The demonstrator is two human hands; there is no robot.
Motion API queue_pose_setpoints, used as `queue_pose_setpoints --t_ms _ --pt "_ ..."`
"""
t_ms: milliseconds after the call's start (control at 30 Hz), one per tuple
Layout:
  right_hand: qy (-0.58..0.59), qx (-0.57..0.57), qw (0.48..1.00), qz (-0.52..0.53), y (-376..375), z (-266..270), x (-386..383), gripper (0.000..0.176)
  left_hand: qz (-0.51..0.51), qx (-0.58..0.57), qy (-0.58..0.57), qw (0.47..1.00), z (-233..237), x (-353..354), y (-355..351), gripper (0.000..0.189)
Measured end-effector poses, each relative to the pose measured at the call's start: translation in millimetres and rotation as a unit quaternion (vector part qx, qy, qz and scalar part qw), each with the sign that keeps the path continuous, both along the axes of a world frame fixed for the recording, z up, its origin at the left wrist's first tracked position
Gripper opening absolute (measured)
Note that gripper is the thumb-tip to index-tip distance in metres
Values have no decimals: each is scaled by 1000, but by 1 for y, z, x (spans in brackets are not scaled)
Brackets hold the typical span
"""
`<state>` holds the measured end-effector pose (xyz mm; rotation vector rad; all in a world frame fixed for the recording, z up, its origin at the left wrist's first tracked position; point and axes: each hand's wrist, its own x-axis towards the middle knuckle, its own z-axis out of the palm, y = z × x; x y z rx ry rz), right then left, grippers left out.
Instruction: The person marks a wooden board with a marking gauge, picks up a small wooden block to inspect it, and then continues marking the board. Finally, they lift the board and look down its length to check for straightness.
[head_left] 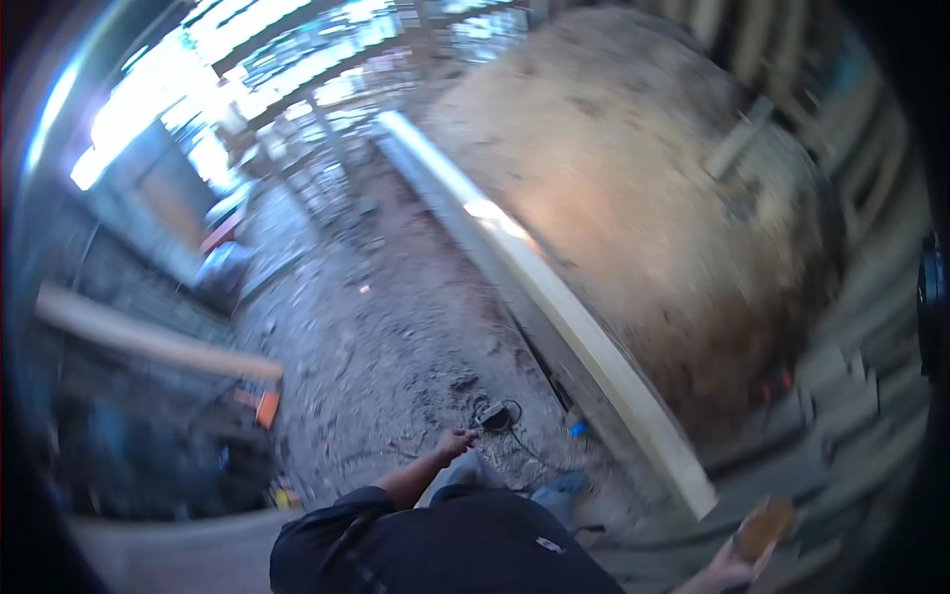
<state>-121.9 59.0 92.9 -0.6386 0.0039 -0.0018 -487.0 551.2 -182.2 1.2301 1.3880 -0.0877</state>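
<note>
My left hand hangs in front of my body, above the dirt floor. A dark object with a thin cord lies on the ground just beyond it. Whether its fingers are closed is too blurred to say. At the lower right, my right hand grips a brown, rounded, wood-coloured piece, smeared by motion. The end of a long pale timber beam is close to the right hand, a little up and left of it.
A large mound of earth rises beyond the beam. On the left lies a plank, with an orange item by its end. A small blue item is beside the beam. Stacked boards fill the right edge, blurred.
</note>
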Motion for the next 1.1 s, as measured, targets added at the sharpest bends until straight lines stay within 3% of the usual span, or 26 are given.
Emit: queue_pose_setpoints --t_ms 33,67,167,233,267,333,500,600,633,700,733,800,867,933,967,1033,1100 --pt "-75 -34 996 -26 79 96 -17 45 44 -8 -32 998 8 -5 -24 35" --pt "-86 -22 996 18 75 92 2 45 89 1 -42 995 12 -9 -45 35" --pt "-13 15 1000 13 60 62 41 53 97 45 -13 994 8 -22 -101 39" --pt "64 -113 990 -60 67 68 44 56 130 64 -3 989 15 -32 -135 40" --pt "59 -109 991 -49 64 64 45 56 140 76 12 987 14 -39 -152 40" --pt "76 2 997 23 55 57 42 58 155 74 18 985 14 -54 -183 44" --pt "55 -32 989 135 23 63 25 64 267 142 42 952 -45 -123 -280 57" --pt "54 -55 984 161 2 66 16 64 288 64 154 943 -65 -175 -353 68" --pt "4 -10 957 290 -41 -14 63 73 310 52 174 933 -52 -188 -387 72" --pt "28 -18 963 267 -54 -14 56 72 312 -45 231 920 -26 -214 -436 79" --pt "46 -22 969 243 -58 -12 55 71 314 -48 232 919 -34 -233 -462 79" --pt "30 -22 966 257 -68 -12 59 70 315 -7 343 885 -56 -253 -507 84" --pt "26 -21 968 249 -71 -8 58 69 309 -16 361 880 -33 -245 -527 87" --pt "13 -36 971 236 -53 45 38 72 301 -21 380 874 -12 -231 -529 92" --pt "1 -53 974 222 -46 62 36 75 279 -36 342 896 -7 -221 -521 90" --pt "5 -46 969 241 -61 11 74 72 252 -53 303 918 -4 -187 -495 92" --pt "28 -39 966 252 -75 -37 115 69 233 52 257 937 23 -120 -443 85"
